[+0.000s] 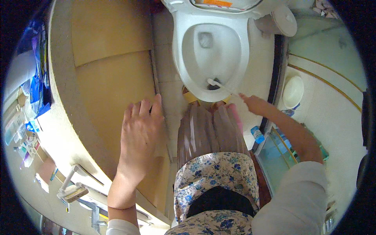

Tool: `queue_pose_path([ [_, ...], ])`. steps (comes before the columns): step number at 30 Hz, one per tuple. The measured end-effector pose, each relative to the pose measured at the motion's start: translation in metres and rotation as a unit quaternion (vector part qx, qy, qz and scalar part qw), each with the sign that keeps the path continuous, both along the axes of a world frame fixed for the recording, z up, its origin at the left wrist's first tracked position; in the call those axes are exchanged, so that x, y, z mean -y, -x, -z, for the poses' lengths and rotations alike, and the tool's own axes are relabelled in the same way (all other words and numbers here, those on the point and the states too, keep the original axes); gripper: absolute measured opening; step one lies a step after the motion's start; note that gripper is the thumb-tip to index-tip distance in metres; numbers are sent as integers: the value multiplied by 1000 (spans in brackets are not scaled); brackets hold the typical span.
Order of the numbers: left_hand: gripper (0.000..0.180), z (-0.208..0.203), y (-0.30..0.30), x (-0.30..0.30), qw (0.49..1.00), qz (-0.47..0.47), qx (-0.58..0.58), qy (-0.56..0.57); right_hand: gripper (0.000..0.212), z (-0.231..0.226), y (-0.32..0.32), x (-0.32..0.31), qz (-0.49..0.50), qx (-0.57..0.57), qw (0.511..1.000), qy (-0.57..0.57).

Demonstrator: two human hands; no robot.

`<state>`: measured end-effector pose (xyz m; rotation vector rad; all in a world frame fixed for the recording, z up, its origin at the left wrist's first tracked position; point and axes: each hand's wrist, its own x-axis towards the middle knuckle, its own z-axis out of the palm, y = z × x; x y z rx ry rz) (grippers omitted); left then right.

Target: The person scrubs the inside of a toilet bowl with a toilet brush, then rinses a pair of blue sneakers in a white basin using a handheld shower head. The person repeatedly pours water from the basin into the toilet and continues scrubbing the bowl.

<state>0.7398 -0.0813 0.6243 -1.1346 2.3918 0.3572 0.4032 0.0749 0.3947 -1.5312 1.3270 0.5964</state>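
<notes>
A white toilet (178, 58) stands in front of me, its bowl uncovered. My right hand (253, 104) is closed round the handle of a toilet brush (223, 87). The brush reaches left over the near rim, and its head, with dark bristles, is inside the front of the bowl. My left hand (141, 123) hangs in the air at the left, palm down, with its fingers stretched out and nothing in them. Beneath it is the tan cabinet front (113, 82).
A counter (62, 129) with a faucet (74, 190) and blue packages (39, 86) runs along the left. To the right are a white bin (284, 21), a white basin (293, 92), a blue container (257, 134) and glass panels with gold trim (327, 70).
</notes>
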Motion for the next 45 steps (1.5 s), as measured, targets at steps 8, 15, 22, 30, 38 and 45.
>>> queue_pose_path([
  [8,38,10,-25,-9,999,7,17,46,43,-22,66,153,-236,-190,894,330],
  [15,43,16,-49,-15,994,39,57,86,17,9,6,138,-102,-222,924,295],
  [22,46,14,-51,-17,988,65,88,106,35,-21,-56,42,-101,-89,989,53],
  [30,40,15,-44,-16,988,54,69,127,44,-25,13,154,-274,-260,899,223],
  [38,39,10,-34,-12,993,47,57,94,44,3,-90,277,-408,-280,807,323],
  [45,40,8,-28,-7,996,35,34,75,44,30,-8,217,-154,-314,909,228],
])
